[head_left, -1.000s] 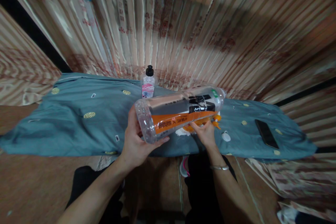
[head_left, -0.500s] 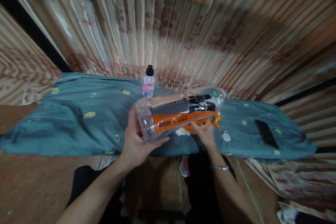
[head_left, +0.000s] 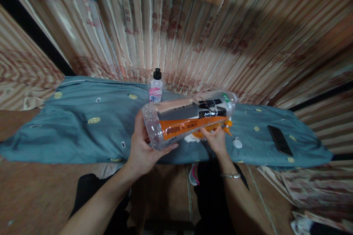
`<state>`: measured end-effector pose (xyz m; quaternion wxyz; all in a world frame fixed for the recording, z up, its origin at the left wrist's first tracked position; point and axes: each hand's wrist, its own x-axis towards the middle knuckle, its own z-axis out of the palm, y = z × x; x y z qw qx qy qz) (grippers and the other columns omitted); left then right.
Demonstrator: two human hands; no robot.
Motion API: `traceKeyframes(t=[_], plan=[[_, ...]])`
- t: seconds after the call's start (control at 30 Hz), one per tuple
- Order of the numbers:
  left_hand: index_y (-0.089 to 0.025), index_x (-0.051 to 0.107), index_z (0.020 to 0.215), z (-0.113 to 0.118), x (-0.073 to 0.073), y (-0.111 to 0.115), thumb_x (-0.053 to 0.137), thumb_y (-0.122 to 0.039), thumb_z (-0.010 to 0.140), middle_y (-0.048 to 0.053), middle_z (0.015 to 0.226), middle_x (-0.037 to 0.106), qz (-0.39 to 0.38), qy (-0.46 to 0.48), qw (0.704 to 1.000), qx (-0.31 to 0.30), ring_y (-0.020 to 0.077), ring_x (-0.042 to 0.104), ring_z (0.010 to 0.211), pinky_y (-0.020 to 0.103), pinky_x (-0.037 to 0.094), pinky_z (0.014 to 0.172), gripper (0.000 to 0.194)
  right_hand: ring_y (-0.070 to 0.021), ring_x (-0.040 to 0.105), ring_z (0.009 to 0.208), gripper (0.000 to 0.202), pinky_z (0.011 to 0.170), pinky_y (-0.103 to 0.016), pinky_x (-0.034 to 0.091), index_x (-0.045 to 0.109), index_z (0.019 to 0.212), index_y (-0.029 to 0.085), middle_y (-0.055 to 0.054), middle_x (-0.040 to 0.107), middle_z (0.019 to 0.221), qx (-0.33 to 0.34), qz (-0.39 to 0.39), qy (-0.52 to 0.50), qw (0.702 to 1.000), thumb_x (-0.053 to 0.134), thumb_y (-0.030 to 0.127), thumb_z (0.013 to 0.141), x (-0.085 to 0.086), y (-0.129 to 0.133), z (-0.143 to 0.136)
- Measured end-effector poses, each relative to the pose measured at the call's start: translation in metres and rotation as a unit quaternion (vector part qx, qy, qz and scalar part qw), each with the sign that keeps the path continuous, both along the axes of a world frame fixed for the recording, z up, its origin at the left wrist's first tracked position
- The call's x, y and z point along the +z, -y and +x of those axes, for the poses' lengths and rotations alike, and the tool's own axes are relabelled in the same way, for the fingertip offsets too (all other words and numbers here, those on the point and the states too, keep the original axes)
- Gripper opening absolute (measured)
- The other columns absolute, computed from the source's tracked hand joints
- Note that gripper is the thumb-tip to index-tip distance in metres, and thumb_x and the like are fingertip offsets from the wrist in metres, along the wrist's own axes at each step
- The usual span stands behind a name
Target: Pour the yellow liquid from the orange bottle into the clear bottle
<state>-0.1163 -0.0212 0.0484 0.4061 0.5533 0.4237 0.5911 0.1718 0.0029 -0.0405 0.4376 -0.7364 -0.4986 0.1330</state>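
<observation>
A large clear plastic bottle (head_left: 190, 112) with an orange and black label is held on its side, its base to the left and its neck to the right. My left hand (head_left: 143, 147) is closed round the base end, thumb along the near side. Below the neck half, my right hand (head_left: 215, 139) is closed on an orange thing (head_left: 227, 128), whose kind I cannot make out; the bottle hides much of it. Something white and crumpled (head_left: 193, 138) shows beneath the bottle. A white oval piece (head_left: 237, 143) lies just right of my right hand.
A teal patterned cloth (head_left: 74, 125) covers the long surface before me. Behind the big bottle stands a small clear bottle (head_left: 156, 90) with a black cap and pink label. A black phone (head_left: 280, 140) lies at the right. Pleated curtains (head_left: 176, 25) hang close behind.
</observation>
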Motion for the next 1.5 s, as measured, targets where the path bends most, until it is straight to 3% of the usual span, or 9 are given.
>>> traceKeyframes(t=[0.13, 0.3, 0.5, 0.9, 1.1, 1.5], plan=[[-0.019, 0.066, 0.114, -0.0005, -0.0007, -0.0001, 0.099, -0.051, 0.054, 0.015, 0.136, 0.068, 0.015, 0.003, 1.000, 0.002, 0.0357, 0.076, 0.116, 0.049, 0.068, 0.094, 0.075, -0.0390, 0.077, 0.094, 0.060, 0.089, -0.055, 0.061, 0.069, 0.091, 0.021, -0.017, 0.081, 0.097, -0.022, -0.017, -0.017, 0.999, 0.080, 0.071, 0.061, 0.0041, -0.0001, -0.0025], [-0.021, 0.063, 0.126, -0.0007, -0.0031, -0.0003, 0.099, -0.051, 0.056, 0.015, 0.135, 0.070, 0.017, 0.002, 1.000, -0.002, 0.0332, 0.077, 0.114, 0.047, 0.069, 0.092, 0.084, -0.0393, 0.077, 0.098, 0.060, 0.092, -0.056, 0.060, 0.070, 0.094, 0.020, -0.017, 0.080, 0.100, -0.015, -0.015, -0.025, 0.999, 0.080, 0.069, 0.061, 0.0072, 0.0003, -0.0039], [-0.018, 0.064, 0.113, 0.0001, -0.0018, 0.0001, 0.099, -0.053, 0.053, 0.018, 0.138, 0.068, 0.005, 0.005, 1.000, 0.005, 0.0359, 0.076, 0.116, 0.051, 0.068, 0.095, 0.078, -0.0395, 0.077, 0.096, 0.061, 0.089, -0.054, 0.060, 0.070, 0.094, 0.020, -0.017, 0.080, 0.100, -0.019, -0.014, -0.017, 1.000, 0.080, 0.071, 0.061, 0.0070, 0.0003, -0.0037], [-0.021, 0.066, 0.118, -0.0007, 0.0043, 0.0012, 0.101, -0.047, 0.053, 0.012, 0.130, 0.071, -0.014, 0.001, 1.000, -0.005, 0.0384, 0.075, 0.116, 0.055, 0.067, 0.096, 0.077, -0.0406, 0.077, 0.096, 0.065, 0.090, -0.056, 0.061, 0.071, 0.096, 0.019, -0.019, 0.081, 0.101, -0.022, -0.016, -0.011, 1.000, 0.080, 0.073, 0.061, 0.0069, 0.0003, -0.0041], [-0.023, 0.062, 0.128, -0.0005, 0.0019, 0.0003, 0.100, -0.051, 0.054, 0.013, 0.127, 0.073, 0.005, 0.008, 1.000, -0.003, 0.0364, 0.077, 0.112, 0.053, 0.068, 0.092, 0.089, -0.0393, 0.077, 0.096, 0.062, 0.091, -0.055, 0.060, 0.070, 0.095, 0.021, -0.017, 0.081, 0.100, -0.016, -0.009, -0.018, 1.000, 0.081, 0.071, 0.060, 0.0035, -0.0005, -0.0017], [-0.020, 0.061, 0.127, 0.0004, 0.0003, -0.0004, 0.098, -0.058, 0.054, 0.016, 0.131, 0.072, 0.007, -0.002, 1.000, 0.002, 0.0354, 0.078, 0.108, 0.048, 0.070, 0.088, 0.090, -0.0378, 0.077, 0.096, 0.060, 0.090, -0.053, 0.060, 0.070, 0.097, 0.021, -0.015, 0.081, 0.100, -0.013, -0.001, -0.007, 1.000, 0.081, 0.069, 0.063, 0.0035, 0.0001, -0.0023]])
